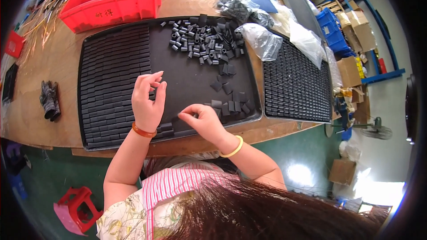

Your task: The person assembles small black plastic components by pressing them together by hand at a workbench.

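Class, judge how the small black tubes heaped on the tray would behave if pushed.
The tubes would probably roll, being round-sided. They are likely light, since they look small and hollow. A push might scatter them, as they lie loose at differing angles.

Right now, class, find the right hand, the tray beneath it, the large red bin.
Right hand (206,123), head view: back of hand.
Tray (184,78), head view: bare floor.
Red bin (130,11), head view: front wall.

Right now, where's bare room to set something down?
Middle of the black tray, between the left-hand black rows and loose black tubes; wooden tabletop between red bin and plastic bags. Crowded: tray's left and upper right.
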`<state>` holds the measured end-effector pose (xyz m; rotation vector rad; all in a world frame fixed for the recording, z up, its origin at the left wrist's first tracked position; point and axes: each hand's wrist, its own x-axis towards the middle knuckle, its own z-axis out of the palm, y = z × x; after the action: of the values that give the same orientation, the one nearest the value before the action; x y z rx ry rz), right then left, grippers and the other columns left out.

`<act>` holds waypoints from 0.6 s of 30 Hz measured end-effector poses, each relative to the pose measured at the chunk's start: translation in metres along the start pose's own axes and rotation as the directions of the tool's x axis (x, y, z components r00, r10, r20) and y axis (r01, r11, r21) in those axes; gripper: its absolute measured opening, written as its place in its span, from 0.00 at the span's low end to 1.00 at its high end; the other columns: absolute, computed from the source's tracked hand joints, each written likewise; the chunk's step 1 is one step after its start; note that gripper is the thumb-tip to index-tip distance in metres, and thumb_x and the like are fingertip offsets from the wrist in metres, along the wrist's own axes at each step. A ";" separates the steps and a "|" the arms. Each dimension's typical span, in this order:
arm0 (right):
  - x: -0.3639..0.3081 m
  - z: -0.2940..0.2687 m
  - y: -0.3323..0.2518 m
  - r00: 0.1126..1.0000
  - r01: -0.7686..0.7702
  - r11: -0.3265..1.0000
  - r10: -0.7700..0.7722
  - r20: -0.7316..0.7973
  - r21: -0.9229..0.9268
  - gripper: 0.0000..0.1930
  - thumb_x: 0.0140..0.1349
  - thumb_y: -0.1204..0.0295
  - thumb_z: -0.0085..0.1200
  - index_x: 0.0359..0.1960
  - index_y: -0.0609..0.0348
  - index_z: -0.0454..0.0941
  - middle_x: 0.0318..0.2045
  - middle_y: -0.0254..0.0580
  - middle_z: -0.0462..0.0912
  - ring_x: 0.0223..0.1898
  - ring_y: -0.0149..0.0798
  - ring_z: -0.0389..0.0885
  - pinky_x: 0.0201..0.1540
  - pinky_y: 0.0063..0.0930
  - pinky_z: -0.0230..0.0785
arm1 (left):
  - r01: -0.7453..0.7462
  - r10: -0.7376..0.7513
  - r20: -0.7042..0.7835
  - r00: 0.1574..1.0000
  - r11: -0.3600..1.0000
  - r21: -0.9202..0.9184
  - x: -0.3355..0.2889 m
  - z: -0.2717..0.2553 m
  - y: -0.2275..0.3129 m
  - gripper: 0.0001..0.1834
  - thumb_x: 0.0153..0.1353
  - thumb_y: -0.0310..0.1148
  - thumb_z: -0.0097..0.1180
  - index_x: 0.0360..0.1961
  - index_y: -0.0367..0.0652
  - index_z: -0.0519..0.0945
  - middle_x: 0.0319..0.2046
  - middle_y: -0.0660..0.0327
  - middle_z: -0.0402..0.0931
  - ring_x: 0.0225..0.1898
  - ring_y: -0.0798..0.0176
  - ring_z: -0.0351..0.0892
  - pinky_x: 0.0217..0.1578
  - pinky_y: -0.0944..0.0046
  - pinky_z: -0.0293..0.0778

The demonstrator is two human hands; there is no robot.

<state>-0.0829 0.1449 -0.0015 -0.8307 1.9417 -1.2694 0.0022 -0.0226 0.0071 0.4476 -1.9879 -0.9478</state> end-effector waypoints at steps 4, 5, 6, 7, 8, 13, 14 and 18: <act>0.004 0.027 -0.002 0.995 0.095 0.976 -0.096 0.005 -0.196 0.10 0.60 0.66 0.62 0.33 0.62 0.85 0.32 0.46 0.84 0.33 0.46 0.83 0.37 0.36 0.74 | 0.003 -0.003 -0.023 1.000 1.000 0.008 0.000 0.000 -0.003 0.13 0.59 0.21 0.60 0.47 0.41 0.81 0.37 0.60 0.77 0.33 0.64 0.77 0.35 0.65 0.75; 0.005 0.030 -0.002 0.993 0.116 0.949 -0.121 0.003 -0.293 0.10 0.60 0.66 0.62 0.31 0.61 0.84 0.32 0.47 0.83 0.34 0.49 0.83 0.37 0.38 0.75 | 0.002 -0.002 -0.006 1.000 1.000 0.006 -0.001 0.000 -0.004 0.12 0.61 0.22 0.59 0.47 0.41 0.81 0.38 0.60 0.78 0.35 0.64 0.78 0.36 0.67 0.74; 0.004 0.033 -0.001 0.993 0.117 0.949 -0.120 0.005 -0.292 0.10 0.60 0.66 0.62 0.31 0.61 0.84 0.32 0.47 0.83 0.34 0.49 0.83 0.37 0.38 0.75 | 0.001 -0.001 0.008 1.000 1.000 0.006 -0.001 0.000 -0.004 0.11 0.63 0.24 0.58 0.47 0.40 0.81 0.39 0.60 0.78 0.36 0.65 0.78 0.36 0.68 0.74; 0.004 0.035 0.000 0.988 0.151 0.903 -0.154 0.025 -0.402 0.10 0.60 0.65 0.61 0.29 0.60 0.83 0.31 0.46 0.83 0.34 0.50 0.83 0.37 0.39 0.75 | 0.003 -0.003 0.008 1.000 1.000 0.006 -0.001 -0.001 -0.004 0.11 0.63 0.24 0.58 0.47 0.40 0.81 0.39 0.60 0.78 0.36 0.65 0.78 0.36 0.68 0.74; 0.004 0.036 0.001 0.982 0.184 0.843 -0.185 0.048 -0.505 0.10 0.61 0.65 0.61 0.28 0.59 0.81 0.30 0.45 0.82 0.34 0.51 0.82 0.37 0.41 0.75 | 0.005 -0.005 0.009 1.000 1.000 -0.004 -0.001 -0.002 -0.003 0.11 0.63 0.23 0.58 0.47 0.40 0.81 0.39 0.60 0.78 0.36 0.65 0.78 0.36 0.68 0.74; 0.006 0.028 -0.010 0.985 0.171 0.858 -0.155 0.072 -0.485 0.08 0.61 0.66 0.60 0.29 0.57 0.81 0.30 0.44 0.82 0.35 0.51 0.82 0.37 0.41 0.76 | 0.004 -0.004 0.011 1.000 1.000 -0.013 -0.002 -0.002 -0.002 0.13 0.59 0.21 0.60 0.46 0.41 0.81 0.37 0.59 0.78 0.34 0.62 0.78 0.35 0.65 0.75; 0.007 0.027 -0.011 0.989 0.147 0.894 -0.137 0.054 -0.424 0.07 0.61 0.67 0.59 0.32 0.57 0.82 0.30 0.44 0.82 0.35 0.51 0.82 0.38 0.41 0.76 | 0.000 0.001 0.011 1.000 1.000 -0.014 -0.002 -0.002 -0.002 0.13 0.59 0.21 0.60 0.46 0.41 0.81 0.37 0.59 0.78 0.34 0.62 0.78 0.35 0.65 0.75; 0.007 0.030 -0.001 0.944 0.316 0.889 -0.329 0.020 -0.332 0.06 0.61 0.70 0.58 0.36 0.56 0.83 0.32 0.43 0.82 0.35 0.50 0.83 0.38 0.41 0.76 | -0.002 0.002 0.012 1.000 1.000 -0.021 -0.001 -0.001 0.000 0.13 0.59 0.20 0.59 0.45 0.41 0.81 0.37 0.58 0.78 0.35 0.61 0.79 0.35 0.65 0.75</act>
<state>-0.0629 0.1235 -0.0114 -1.3578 2.1442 -1.1565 0.0033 -0.0223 0.0068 0.4287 -1.9874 -0.9717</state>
